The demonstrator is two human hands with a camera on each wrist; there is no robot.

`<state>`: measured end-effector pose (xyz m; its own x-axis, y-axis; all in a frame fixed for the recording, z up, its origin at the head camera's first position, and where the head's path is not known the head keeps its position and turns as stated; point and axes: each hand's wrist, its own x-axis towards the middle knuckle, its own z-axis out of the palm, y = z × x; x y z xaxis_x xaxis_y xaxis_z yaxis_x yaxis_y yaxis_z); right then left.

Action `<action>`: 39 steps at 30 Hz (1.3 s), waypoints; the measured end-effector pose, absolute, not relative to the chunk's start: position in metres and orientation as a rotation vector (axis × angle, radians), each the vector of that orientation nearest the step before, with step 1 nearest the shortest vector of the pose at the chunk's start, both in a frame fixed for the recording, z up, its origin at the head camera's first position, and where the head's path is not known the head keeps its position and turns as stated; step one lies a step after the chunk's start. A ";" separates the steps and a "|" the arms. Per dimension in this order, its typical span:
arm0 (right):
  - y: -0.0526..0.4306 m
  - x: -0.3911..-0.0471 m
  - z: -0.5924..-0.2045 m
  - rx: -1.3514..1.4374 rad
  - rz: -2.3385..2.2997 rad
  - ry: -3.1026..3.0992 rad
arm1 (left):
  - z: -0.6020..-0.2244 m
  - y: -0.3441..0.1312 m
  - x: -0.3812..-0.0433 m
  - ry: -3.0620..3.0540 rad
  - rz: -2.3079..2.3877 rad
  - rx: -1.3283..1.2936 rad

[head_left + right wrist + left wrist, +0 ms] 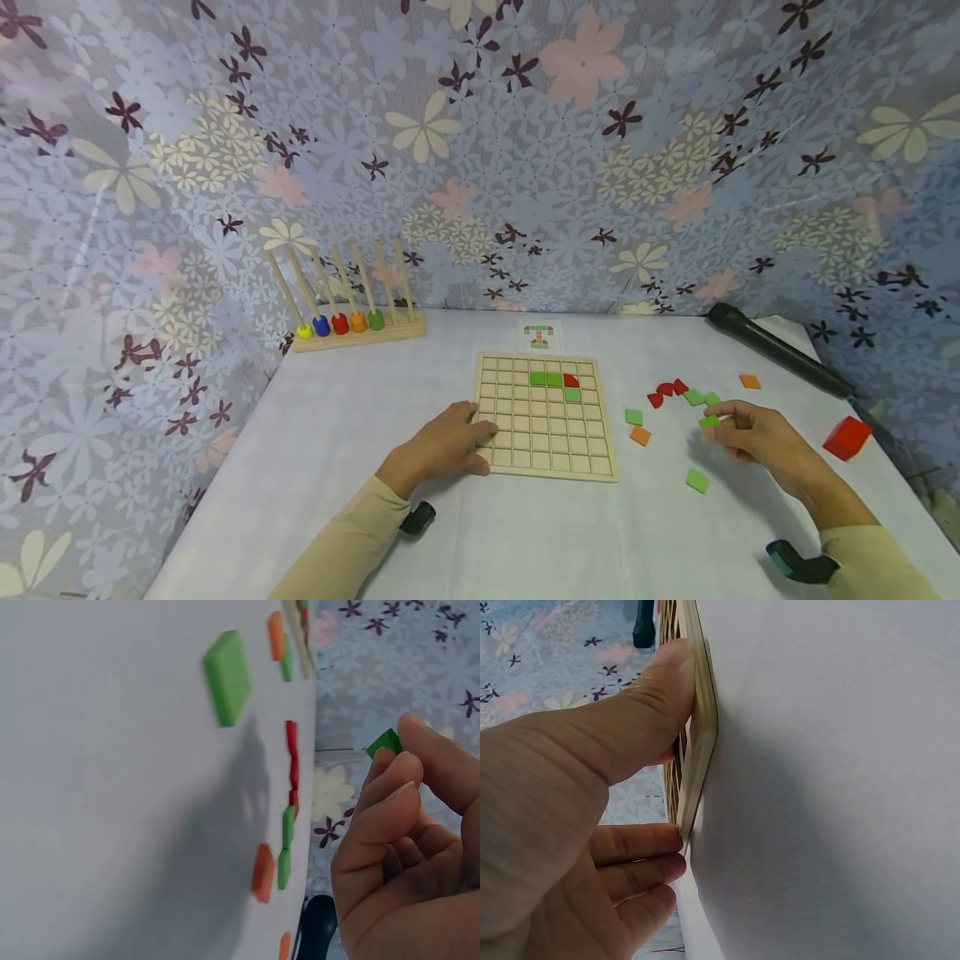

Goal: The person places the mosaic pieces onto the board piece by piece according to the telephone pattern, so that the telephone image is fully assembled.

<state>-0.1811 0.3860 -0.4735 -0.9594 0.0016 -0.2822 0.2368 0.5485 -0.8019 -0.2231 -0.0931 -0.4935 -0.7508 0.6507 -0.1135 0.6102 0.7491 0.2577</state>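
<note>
One red block (847, 438) sits near the right hand (761, 437) pinching a green tile (708, 422); left hand (441, 446) spread against board (540, 461)

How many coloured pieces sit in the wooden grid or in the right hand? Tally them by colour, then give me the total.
Green pieces in the wooden grid: 3
Green piece in the right hand: 1
Red piece in the wooden grid: 1
Total: 5
</note>
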 end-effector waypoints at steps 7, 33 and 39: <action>0.379 -0.187 -0.470 0.212 -1.515 2.469 | -0.494 -0.092 -0.224 2.747 0.298 0.989; 0.348 -0.208 -0.459 0.159 -1.594 2.438 | -0.495 -0.094 -0.222 2.753 0.364 0.970; 0.343 -0.212 -0.459 0.115 -1.626 2.426 | -0.492 -0.093 -0.223 2.733 0.352 0.942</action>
<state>-0.2115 0.3429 -0.4587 -0.9731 -0.0563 -0.2233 0.1851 0.3856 -0.9039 -0.2231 -0.0930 -0.4924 -0.7671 0.6268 -0.1365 0.5719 0.7646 0.2973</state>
